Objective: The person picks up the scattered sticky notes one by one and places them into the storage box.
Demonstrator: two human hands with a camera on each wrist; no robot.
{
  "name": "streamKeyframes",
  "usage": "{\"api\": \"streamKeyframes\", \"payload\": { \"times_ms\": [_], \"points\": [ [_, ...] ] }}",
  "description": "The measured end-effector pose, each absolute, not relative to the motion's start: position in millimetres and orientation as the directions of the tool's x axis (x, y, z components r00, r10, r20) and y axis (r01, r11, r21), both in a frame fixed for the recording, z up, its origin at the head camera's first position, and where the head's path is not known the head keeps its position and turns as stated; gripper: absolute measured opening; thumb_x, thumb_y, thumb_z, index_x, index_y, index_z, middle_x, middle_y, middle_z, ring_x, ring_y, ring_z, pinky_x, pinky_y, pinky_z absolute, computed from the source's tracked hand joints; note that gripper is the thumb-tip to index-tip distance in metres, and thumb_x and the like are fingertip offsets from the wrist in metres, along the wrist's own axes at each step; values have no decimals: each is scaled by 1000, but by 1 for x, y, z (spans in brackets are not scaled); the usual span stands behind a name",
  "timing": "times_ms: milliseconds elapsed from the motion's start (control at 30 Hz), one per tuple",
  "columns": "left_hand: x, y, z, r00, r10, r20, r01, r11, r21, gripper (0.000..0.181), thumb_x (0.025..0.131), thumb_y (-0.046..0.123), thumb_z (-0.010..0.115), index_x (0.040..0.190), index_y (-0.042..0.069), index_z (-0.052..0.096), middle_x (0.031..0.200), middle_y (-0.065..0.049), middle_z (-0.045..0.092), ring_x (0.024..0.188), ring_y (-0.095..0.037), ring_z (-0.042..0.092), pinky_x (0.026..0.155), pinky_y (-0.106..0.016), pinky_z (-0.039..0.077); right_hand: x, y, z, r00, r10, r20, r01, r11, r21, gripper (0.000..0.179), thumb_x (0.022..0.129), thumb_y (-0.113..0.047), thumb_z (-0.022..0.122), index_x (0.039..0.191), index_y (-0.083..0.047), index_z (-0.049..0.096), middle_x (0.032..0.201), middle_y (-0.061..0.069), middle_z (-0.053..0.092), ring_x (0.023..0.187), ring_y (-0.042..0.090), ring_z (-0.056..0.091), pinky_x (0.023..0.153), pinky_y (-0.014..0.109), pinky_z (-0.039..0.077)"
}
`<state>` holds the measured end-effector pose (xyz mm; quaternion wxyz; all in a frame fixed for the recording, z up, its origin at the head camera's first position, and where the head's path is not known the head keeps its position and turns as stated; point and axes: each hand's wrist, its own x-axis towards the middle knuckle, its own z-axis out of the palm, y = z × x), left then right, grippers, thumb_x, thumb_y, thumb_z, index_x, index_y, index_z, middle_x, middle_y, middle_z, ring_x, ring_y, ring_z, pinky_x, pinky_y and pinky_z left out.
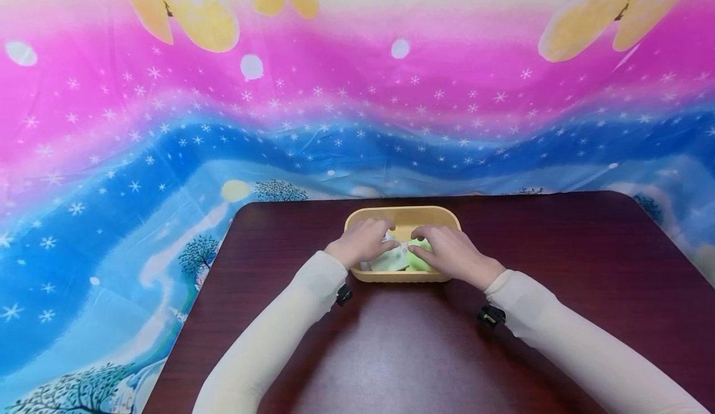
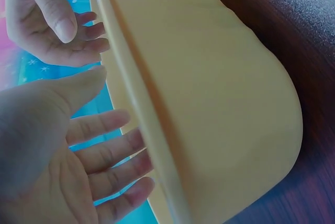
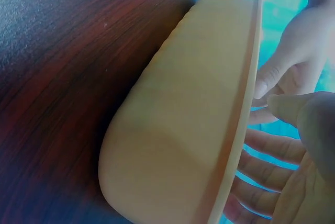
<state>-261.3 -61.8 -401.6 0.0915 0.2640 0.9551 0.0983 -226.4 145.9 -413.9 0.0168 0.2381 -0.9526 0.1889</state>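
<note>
A yellow plastic basket stands near the far edge of the table, with a pale white-green item and a bright light-green item inside, their kinds too small to tell. Over the basket's left end hangs my left hand, its fingers slightly bent and apart from the thumb. My right hand mirrors it over the right end, thumb toward the middle. Both wrist views show the fingers spread along the rim with nothing between them. From those low angles the basket wall hides the items.
The dark reddish-brown table extends on both sides of the basket and toward me. Behind it hangs a pink and blue printed cloth with snowflakes. A small black device is strapped at the right wrist.
</note>
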Motion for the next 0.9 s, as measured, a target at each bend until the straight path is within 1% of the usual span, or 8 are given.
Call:
{"api": "streamKeyframes", "payload": {
  "times_ms": [100,233,467,633,900],
  "points": [
    [-260,-63,-400,-843,529,-96,495,834,243,45,101,41,60,135,12,61,124,-5,72,110,-19,68,97,-38,53,-226,146,-412,-888,-442,124,-456,815,-357,31,96,-31,69,117,-7,73,108,8,76,82,19,71,63,36,54],
    [-258,-66,-397,-844,534,-60,504,825,256,43,101,40,61,133,12,62,121,-5,73,106,-19,70,95,-37,54,-224,146,-410,-892,-432,134,-450,817,-361,31,96,-30,69,117,-8,73,108,7,76,89,22,72,67,38,56],
    [-253,-71,-391,-844,536,-6,514,812,275,44,101,38,62,135,11,62,125,-7,72,108,-20,70,94,-38,55,-221,143,-408,-887,-428,174,-462,810,-362,30,95,-30,71,115,-8,74,106,7,76,92,23,72,69,41,57],
    [-249,-74,-389,-849,529,-5,506,814,284,45,101,39,61,136,11,61,123,-6,72,109,-20,70,94,-39,56,-219,142,-406,-884,-428,188,-468,806,-362,29,95,-32,71,114,-10,74,106,5,76,96,23,71,74,43,58],
    [-241,-77,-385,-849,528,28,512,808,293,46,101,41,60,135,11,61,119,-7,73,107,-20,70,92,-41,56,-213,141,-402,-887,-422,188,-461,802,-379,29,95,-30,71,115,-9,73,107,7,76,95,24,72,72,42,57]
  ]
}}
